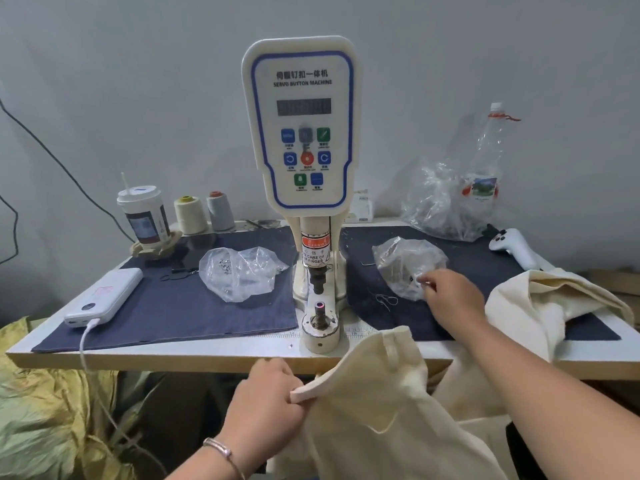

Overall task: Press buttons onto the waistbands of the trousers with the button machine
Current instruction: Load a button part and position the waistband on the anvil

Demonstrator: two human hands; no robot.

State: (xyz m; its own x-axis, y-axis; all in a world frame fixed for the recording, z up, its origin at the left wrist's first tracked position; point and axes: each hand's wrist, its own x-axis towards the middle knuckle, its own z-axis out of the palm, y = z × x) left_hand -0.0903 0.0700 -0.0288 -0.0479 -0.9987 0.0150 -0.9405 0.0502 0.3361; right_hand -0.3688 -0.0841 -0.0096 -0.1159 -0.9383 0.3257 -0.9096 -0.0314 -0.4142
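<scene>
While the left hand pinches the cream trousers' waistband at the surface's near edge, just below the button machine's lower die, the right hand, reaching out, fingers curled, should draw one button cleanly from the clear bag it picks at.

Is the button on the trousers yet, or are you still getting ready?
Still getting ready. Done: cream trousers are picked up, and the left hand grips their waistband end below the table edge. In hand: the right hand reaches into the clear bag right of the button machine, its fingers pinching there; what they hold is too small to see. Left: laying the waistband on the machine's post and pressing.
</scene>
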